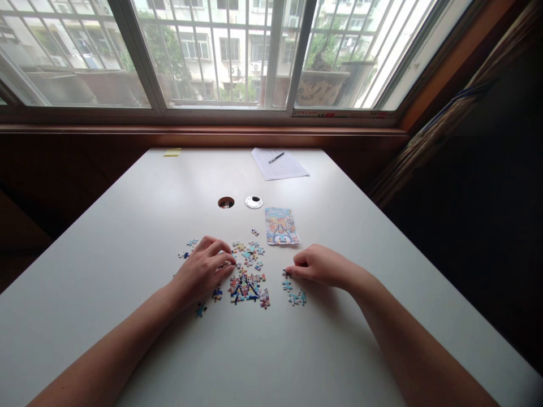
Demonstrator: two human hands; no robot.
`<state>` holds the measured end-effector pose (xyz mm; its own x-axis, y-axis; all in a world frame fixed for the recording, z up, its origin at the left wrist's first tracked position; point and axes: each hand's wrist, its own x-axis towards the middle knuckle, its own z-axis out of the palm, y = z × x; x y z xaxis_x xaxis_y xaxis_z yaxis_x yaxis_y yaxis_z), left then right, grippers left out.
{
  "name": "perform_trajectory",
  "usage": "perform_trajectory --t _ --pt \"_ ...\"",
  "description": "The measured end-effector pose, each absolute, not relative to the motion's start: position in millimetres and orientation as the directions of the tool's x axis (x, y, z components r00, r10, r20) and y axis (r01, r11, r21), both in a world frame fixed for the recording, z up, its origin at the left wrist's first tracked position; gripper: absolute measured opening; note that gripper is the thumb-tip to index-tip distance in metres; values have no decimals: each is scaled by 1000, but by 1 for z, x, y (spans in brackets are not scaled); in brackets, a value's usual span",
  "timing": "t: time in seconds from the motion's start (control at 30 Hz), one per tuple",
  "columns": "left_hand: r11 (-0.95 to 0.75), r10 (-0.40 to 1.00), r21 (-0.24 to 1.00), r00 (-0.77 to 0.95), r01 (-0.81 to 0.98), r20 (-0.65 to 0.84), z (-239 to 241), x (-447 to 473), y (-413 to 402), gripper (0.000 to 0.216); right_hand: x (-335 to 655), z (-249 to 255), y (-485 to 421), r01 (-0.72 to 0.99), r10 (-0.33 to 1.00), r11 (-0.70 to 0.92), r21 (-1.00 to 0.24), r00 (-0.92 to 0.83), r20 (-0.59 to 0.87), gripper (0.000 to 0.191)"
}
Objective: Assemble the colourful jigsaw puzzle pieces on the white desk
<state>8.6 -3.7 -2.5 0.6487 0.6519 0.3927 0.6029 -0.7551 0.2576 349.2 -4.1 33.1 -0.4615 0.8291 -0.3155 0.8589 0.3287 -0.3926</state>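
Observation:
A partly joined jigsaw puzzle (246, 287) lies on the white table, its printed side up in many colours. My left hand (207, 263) rests over loose pieces to its left. The fingers are bent and apart, and some pieces beneath them are hidden. To the right of the joined part, my right hand (319, 263) is closed, thumb and forefinger pinching a small puzzle piece (285, 273) at the table surface. Just below that piece are a few light blue pieces (297, 297). More loose pieces (253, 250) are scattered above the joined part.
A printed picture sheet (282, 226) lies beyond the pieces. Farther back are a round hole (226, 202) in the table, a metal ring cover (254, 202), paper (280, 165) with a pen (276, 157) and a yellow note (172, 152). A barred window (220, 56) stands behind the table.

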Motion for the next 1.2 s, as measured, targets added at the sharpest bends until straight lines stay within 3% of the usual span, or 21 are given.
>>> perform_trajectory --t 1.2 --pt "-761 648 333 651 556 395 -4 10 -3 9 349 34 -4 859 829 333 -389 -463 -313 54"
